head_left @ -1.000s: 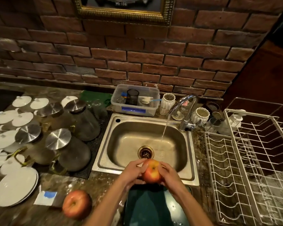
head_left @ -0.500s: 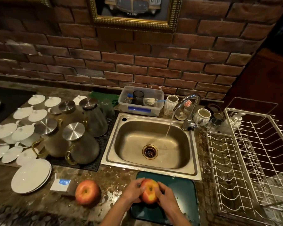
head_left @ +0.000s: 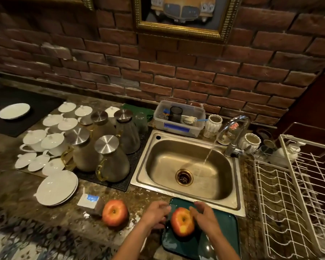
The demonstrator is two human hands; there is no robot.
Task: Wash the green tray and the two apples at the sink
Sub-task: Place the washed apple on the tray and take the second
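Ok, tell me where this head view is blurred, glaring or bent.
Head view: dim, warm light. Both hands, the left hand and right hand, are smeared by motion beside the sharper apple on the green tray. Glare sits on the steel lids and sink. Wide-angle bending curves the brick wall and the rack.

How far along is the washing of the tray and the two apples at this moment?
One apple sits on the green tray in front of the sink, with the left hand and right hand on either side of it, so it looks like it is being set down. The other apple lies on the counter, seemingly left to wash. The tap is running.
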